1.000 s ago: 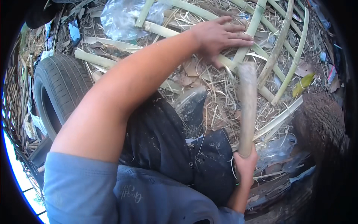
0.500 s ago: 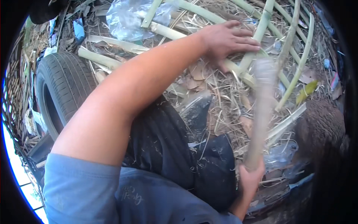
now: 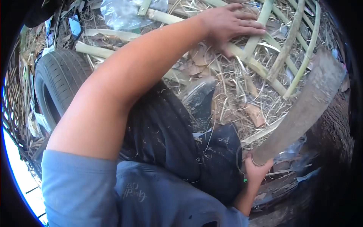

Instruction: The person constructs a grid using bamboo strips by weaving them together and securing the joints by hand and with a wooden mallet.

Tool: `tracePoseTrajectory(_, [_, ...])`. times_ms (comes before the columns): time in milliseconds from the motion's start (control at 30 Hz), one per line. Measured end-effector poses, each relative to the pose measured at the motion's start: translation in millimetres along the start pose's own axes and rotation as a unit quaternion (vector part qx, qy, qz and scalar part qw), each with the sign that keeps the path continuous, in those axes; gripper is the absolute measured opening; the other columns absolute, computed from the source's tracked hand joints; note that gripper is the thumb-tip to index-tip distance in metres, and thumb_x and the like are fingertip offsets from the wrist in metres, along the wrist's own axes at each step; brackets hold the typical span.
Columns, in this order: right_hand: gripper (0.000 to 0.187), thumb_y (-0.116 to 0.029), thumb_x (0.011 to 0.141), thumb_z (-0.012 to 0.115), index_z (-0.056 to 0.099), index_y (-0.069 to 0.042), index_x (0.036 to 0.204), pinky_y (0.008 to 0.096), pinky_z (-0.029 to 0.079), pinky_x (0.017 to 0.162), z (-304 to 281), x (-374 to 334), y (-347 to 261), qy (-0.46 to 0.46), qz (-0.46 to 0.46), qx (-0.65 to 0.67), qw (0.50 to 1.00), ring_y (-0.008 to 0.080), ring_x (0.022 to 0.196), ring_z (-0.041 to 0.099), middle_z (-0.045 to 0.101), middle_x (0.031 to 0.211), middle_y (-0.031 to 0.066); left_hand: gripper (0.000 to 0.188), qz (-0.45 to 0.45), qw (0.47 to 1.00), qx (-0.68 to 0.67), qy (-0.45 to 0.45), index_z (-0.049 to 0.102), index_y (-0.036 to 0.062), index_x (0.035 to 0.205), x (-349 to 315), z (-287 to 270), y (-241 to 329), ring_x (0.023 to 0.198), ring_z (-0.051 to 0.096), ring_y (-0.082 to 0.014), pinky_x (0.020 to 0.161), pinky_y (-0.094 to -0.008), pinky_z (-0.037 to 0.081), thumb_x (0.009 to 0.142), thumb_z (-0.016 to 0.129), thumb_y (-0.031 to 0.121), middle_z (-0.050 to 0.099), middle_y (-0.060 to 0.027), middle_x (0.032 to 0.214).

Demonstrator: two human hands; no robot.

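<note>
My left hand [image 3: 230,28] lies spread over a woven lattice of pale green split-bamboo strips [image 3: 251,49], fingers stretched out across the crossing strips. Down at the right, my right hand [image 3: 258,168] is closed round the narrow end of a long, flat, brown-grey paddle-shaped piece [image 3: 302,111]. That piece widens toward a worn, rough grey end, tilted up to the right and apart from my left hand. Whether it is wood or a blade I cannot tell. The lattice runs off the upper edge of the view.
A tyre [image 3: 62,81] stands at the left, near crumpled clear plastic [image 3: 126,13]. Loose bamboo pieces [image 3: 92,49], curly shavings and dry leaves cover the ground. My shoe [image 3: 198,100] rests beside the lattice. A dark, rough trunk-like mass [image 3: 334,128] is at the right.
The paddle-shaped piece has swung from the lattice's near corner out to the right, its wide end now away from the strips. My left hand stays on the lattice, which has shifted slightly in view.
</note>
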State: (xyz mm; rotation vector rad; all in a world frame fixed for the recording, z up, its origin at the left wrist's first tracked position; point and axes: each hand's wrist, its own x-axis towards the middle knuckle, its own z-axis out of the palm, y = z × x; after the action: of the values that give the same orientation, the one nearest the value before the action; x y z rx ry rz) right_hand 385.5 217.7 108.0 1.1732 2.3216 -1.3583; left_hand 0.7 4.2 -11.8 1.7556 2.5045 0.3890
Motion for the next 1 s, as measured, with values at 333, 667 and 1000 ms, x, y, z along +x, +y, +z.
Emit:
tracePoseTrajectory(333, [0.047, -0.005, 0.069, 0.074, 0.057, 0.002, 0.112, 0.0355, 0.051, 0.079, 3.7, 10.3, -19.0, 0.039, -0.067, -0.116, 0.990, 0.0199, 0.084, 0.061, 0.062, 0.088, 0.0117, 0.128, 0.002, 1.000, 0.007, -0.010, 0.020, 0.0287, 0.159, 0.1, -6.7, 1.0, 0.149, 0.029, -0.0202, 0.124, -0.0533, 0.013, 0.053, 0.086, 0.058, 0.034, 0.0021, 0.161])
tracePoseTrajectory(667, [0.035, -0.001, 0.069, 0.070, 0.060, 0.002, 0.103, 0.0362, 0.054, 0.072, 9.6, 19.3, -39.3, 0.006, -0.089, -0.136, 0.987, 0.0228, 0.076, 0.069, 0.068, 0.081, 0.0135, 0.133, 0.013, 1.000, -0.019, -0.016, 0.018, 0.0306, 0.159, 7.5, -4.5, 0.3, 0.150, 0.027, -0.0209, 0.125, -0.0531, 0.012, 0.050, 0.087, 0.063, 0.030, 0.0056, 0.162])
tracePoseTrajectory(1000, [0.041, -0.004, 0.067, 0.072, 0.061, 0.001, 0.106, 0.0369, 0.054, 0.074, 16.4, 20.8, -15.5, -0.041, -0.035, -0.086, 0.995, 0.0230, 0.078, 0.069, 0.068, 0.083, 0.0129, 0.139, -0.004, 1.000, 0.002, -0.029, 0.019, 0.0282, 0.159, 1.3, -13.5, -2.9, 0.149, 0.029, -0.0220, 0.125, -0.0529, 0.013, 0.045, 0.086, 0.067, 0.033, 0.0038, 0.161])
